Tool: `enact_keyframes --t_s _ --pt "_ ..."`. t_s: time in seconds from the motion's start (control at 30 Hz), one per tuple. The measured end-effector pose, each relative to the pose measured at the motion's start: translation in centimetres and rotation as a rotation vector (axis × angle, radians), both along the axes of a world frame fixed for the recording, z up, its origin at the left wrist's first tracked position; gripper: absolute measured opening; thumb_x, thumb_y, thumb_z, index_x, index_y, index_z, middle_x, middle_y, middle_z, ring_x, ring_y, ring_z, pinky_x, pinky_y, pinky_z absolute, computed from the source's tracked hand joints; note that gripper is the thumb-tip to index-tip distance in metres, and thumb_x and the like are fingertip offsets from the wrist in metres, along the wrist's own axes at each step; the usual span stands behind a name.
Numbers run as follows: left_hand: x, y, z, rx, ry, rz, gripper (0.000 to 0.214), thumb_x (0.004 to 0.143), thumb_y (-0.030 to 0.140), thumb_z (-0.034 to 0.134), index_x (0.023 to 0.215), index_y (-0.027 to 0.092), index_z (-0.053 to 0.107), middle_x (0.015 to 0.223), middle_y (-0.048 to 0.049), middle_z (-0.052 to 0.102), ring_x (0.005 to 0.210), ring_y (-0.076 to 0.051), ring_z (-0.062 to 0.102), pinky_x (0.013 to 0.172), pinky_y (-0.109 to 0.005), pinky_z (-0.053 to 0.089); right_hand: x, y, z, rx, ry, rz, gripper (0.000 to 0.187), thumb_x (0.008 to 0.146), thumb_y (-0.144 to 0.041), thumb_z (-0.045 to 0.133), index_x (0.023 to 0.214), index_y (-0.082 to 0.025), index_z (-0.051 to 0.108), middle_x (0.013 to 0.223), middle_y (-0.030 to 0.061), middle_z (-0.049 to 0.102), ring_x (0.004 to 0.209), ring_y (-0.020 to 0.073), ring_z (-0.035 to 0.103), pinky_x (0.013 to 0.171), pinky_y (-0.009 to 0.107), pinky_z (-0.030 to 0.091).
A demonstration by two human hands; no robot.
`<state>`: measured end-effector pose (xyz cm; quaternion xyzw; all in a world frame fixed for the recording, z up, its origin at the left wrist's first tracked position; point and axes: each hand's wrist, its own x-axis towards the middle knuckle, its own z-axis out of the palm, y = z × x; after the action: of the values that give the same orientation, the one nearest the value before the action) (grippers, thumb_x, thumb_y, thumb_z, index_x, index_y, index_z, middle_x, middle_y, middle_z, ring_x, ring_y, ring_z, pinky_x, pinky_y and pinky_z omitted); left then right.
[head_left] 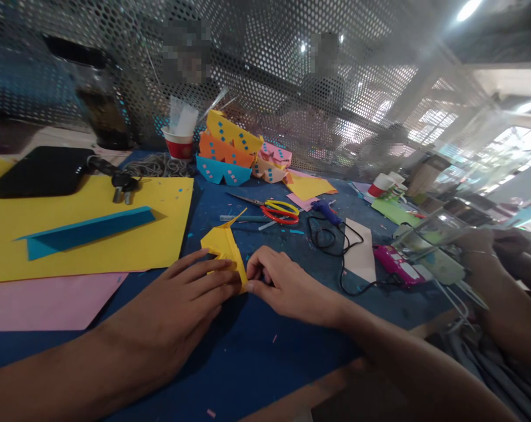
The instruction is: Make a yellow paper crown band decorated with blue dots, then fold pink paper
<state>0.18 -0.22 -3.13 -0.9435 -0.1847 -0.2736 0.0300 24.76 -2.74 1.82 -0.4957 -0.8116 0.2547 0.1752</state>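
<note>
Yellow folded-paper piece (217,239) on the dark blue tabletop (283,363), near mid-view, beneath the left hand and against the right, with a thin pointed strip jutting from its far end.

From the left: large yellow paper sheet (169,249), bearing a flat black phone (41,170), a bunch of dark-headed keys (125,183) and a folded blue paper strip (92,233). Pink paper sheet (50,305) just below, partly covered. Behind, tall clear cup of dark liquid (102,111), then a tangle of grey string (160,165) beside a red-and-white paper cup (180,146).

Next, left hand (189,296), fingers long and slightly parted across the yellow piece; thumb out of sight, so cannot tell pinching from mere pressing. Beyond, cluster of standing paper masks (224,153) in several colours, dotted with small squares. Right hand (283,284) with fingers curled in narrow, thumb and forefinger holding the piece's right edge. Past these, red-and-yellow-handled scissors (278,212), then a blue glue gun (327,212) with black cord, partly across a beige paper sheet (360,255).

Farther right, magenta box (400,265) near a clear plastic container (439,225), then another person's hand (476,243), blurred.
</note>
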Motion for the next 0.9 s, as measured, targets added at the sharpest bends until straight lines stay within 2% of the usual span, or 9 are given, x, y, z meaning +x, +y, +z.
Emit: enact_keyframes --t_s 0.2,0.37,0.57,0.77,0.9 --pt "0.0 0.0 0.5 -0.020 -0.027 -0.013 0.037 0.096 0.012 0.055 0.127 0.024 0.070 0.130 -0.0038 0.077 0.128 -0.023 0.065 0.121 -0.043 0.039 0.0 0.1 0.3 -0.016 0.008 0.012 0.009 0.097 -0.017 0.063 0.096 -0.022 0.055 0.092 -0.0028 0.064 0.083 0.0144 0.056 0.085 0.033 0.037" --pt "0.1 -0.5 1.5 -0.042 -0.034 -0.019 0.041 0.098 0.009 0.050 0.134 0.023 0.066 0.138 -0.0037 0.072 0.131 -0.020 0.062 0.120 -0.038 0.041 0.1 0.2 0.0 -0.008 0.007 0.014 0.012 0.093 -0.012 0.061 0.097 -0.022 0.054 0.092 -0.0032 0.063 0.079 0.0136 0.055 0.084 0.033 0.037" --pt "0.1 -0.3 0.3 -0.046 0.022 0.007 0.048 0.099 0.012 0.052 0.144 0.025 0.059 0.149 -0.0038 0.066 0.139 -0.022 0.058 0.128 -0.044 0.030 0.0 0.3 0.2 -0.030 0.021 -0.001 0.011 0.093 -0.013 0.059 0.096 -0.022 0.055 0.087 -0.0044 0.061 0.078 0.0131 0.054 0.084 0.032 0.036" --pt "0.1 -0.2 -0.5 -0.031 0.064 0.039 0.045 0.102 0.017 0.052 0.145 0.027 0.058 0.150 0.0000 0.066 0.143 -0.019 0.054 0.132 -0.039 0.016 -0.1 0.2 0.3 -0.049 0.024 -0.016 0.007 0.095 -0.017 0.061 0.095 -0.022 0.056 0.083 -0.0045 0.060 0.080 0.0138 0.055 0.086 0.033 0.036" --pt "0.3 -0.2 -0.3 0.003 0.038 0.035 0.042 0.101 0.017 0.052 0.142 0.025 0.061 0.148 -0.0005 0.067 0.139 -0.018 0.058 0.131 -0.037 0.018 -0.2 0.2 0.5 -0.073 0.032 -0.050 0.007 0.093 -0.017 0.063 0.093 -0.021 0.058 0.080 -0.0045 0.060 0.079 0.0135 0.055 0.081 0.031 0.038"
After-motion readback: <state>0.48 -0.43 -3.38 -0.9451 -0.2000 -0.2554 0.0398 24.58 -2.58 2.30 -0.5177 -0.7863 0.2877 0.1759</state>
